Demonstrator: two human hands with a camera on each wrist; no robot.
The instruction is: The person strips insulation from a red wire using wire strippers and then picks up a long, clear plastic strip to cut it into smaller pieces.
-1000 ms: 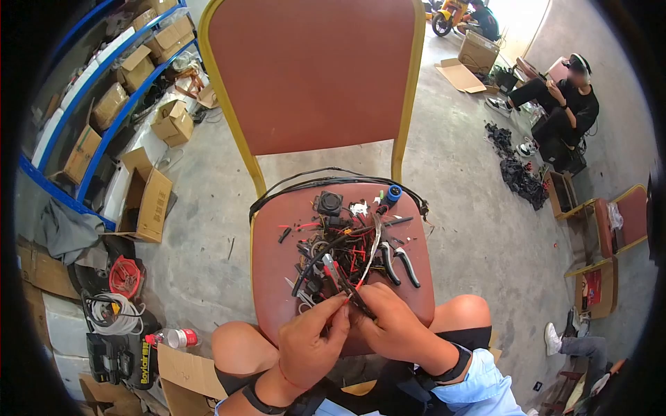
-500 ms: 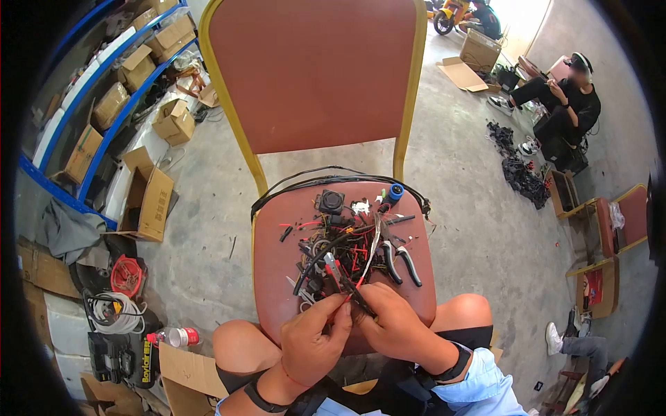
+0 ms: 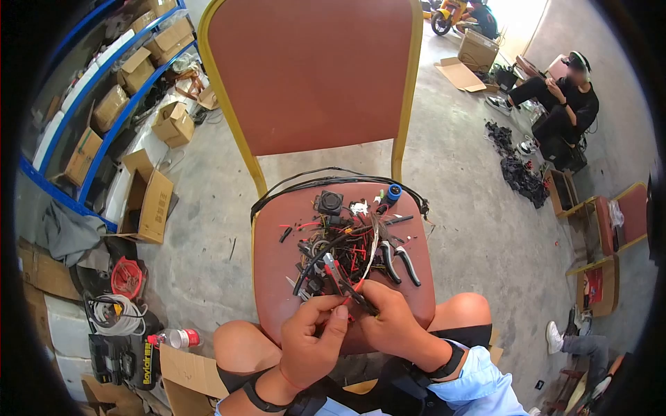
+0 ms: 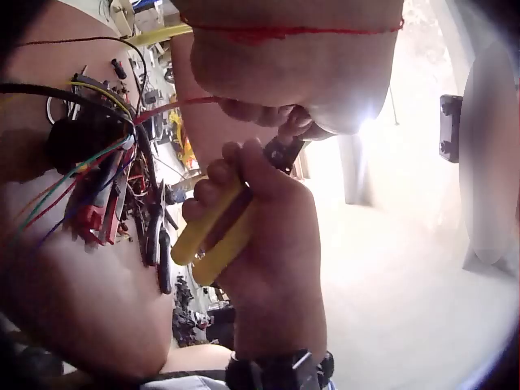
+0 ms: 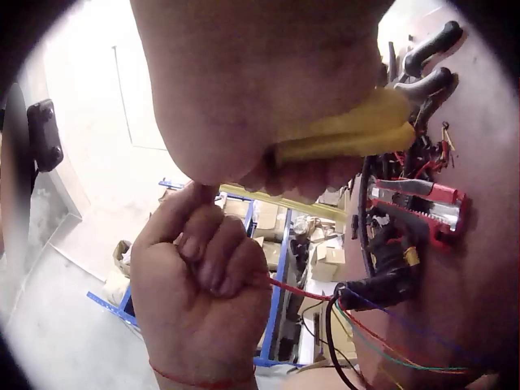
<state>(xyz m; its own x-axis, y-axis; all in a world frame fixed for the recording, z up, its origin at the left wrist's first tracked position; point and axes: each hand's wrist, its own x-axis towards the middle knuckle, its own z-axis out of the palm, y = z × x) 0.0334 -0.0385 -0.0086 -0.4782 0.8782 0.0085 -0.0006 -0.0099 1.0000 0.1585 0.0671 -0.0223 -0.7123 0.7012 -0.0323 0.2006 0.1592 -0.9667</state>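
Yellow-handled tool (image 4: 199,227) — pointing lengthwise toward left fingers (image 5: 219,248) pinching red wire (image 5: 299,290), right fingers (image 4: 219,171) curled round its handles (image 4: 223,256).

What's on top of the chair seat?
The seat holds a heap of wires, a red tool, pliers and a blue plug. Whatever lies beneath the heap is hidden; the left hand and right hand cover part of the near edge.

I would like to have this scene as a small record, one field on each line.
Left hand: holds red wire
Right hand: grips yellow-handled tool
Work surface: chair seat
On seat: tangled wires, blue connector, pliers with black-and-white handles
Background: blue shelving, cardboard boxes, seated person
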